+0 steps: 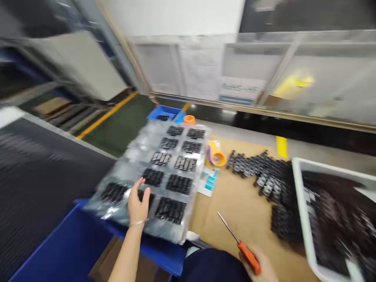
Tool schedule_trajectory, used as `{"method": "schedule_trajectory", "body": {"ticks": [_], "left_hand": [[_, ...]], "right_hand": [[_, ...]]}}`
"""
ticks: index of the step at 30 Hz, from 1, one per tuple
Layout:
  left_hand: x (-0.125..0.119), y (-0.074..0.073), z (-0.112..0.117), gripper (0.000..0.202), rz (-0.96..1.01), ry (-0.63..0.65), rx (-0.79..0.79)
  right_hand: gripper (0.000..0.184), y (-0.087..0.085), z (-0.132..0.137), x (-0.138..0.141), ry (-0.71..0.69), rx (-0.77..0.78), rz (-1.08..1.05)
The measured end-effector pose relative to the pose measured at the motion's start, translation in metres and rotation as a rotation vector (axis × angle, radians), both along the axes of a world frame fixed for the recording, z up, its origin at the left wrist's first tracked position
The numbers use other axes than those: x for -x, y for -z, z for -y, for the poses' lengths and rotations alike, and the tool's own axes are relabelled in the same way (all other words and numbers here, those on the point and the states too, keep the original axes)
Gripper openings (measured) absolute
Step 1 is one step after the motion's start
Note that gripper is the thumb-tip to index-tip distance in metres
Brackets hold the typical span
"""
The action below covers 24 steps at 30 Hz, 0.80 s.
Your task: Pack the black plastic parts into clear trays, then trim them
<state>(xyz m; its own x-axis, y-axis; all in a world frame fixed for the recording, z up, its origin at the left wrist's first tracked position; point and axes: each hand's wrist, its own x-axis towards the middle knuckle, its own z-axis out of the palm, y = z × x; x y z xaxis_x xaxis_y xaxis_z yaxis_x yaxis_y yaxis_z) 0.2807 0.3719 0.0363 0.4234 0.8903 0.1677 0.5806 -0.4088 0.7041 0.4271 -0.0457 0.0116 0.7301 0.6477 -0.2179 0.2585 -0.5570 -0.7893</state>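
Observation:
My left hand (139, 203) lies over the near part of a clear plastic blister tray (117, 174), its thumb and fingers apart. Rows of small black parts (179, 184) fill the tray's pockets. One pocket is partly hidden under my fingers, and whether they touch the parts I cannot tell. At the lower right, my right hand (261, 264) is closed round a screwdriver (248, 256) with an orange handle. Its metal shaft points up and left over the brown work surface (226, 203).
Black parts (264, 172) are heaped on the right of the bench, beside a white bin (304, 219) of dark pieces. Orange tape rolls (217, 156) and a card (208, 182) sit by the tray. Blue bins (58, 250) stand at lower left and behind (164, 112).

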Motion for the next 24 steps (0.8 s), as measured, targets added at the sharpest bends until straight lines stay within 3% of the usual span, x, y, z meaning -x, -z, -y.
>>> {"method": "schedule_trajectory", "body": {"ticks": [3, 6, 8, 11, 13, 15, 17, 24], "left_hand": [[-0.089, 0.026, 0.077, 0.051, 0.159, 0.279, 0.142], [-0.172, 0.052, 0.178, 0.039, 0.179, 0.648, 0.35], [-0.214, 0.071, 0.243, 0.04, 0.153, 0.822, 0.464], [-0.261, 0.099, 0.317, 0.048, 0.09, 0.897, 0.579], [-0.281, 0.116, 0.346, 0.044, 0.045, 0.853, 0.641], [-0.292, 0.128, 0.361, 0.04, 0.009, 0.798, 0.717], [-0.293, 0.134, 0.36, 0.04, -0.016, 0.766, 0.815], [-0.263, 0.123, 0.306, 0.032, -0.163, 0.663, 1.113]], "right_hand": [[0.025, -0.003, 0.021, -0.005, 0.089, 0.013, 0.025], [0.013, -0.008, 0.054, -0.009, 0.196, 0.05, 0.064], [0.007, -0.01, 0.08, -0.007, 0.268, 0.068, 0.084], [0.009, -0.008, 0.118, 0.001, 0.385, 0.095, 0.085], [0.012, -0.004, 0.141, 0.008, 0.455, 0.121, 0.064], [0.015, 0.0, 0.159, 0.016, 0.509, 0.155, 0.03], [0.014, 0.003, 0.173, 0.024, 0.541, 0.196, -0.018], [0.012, 0.021, 0.188, 0.039, 0.497, 0.335, -0.192]]}}
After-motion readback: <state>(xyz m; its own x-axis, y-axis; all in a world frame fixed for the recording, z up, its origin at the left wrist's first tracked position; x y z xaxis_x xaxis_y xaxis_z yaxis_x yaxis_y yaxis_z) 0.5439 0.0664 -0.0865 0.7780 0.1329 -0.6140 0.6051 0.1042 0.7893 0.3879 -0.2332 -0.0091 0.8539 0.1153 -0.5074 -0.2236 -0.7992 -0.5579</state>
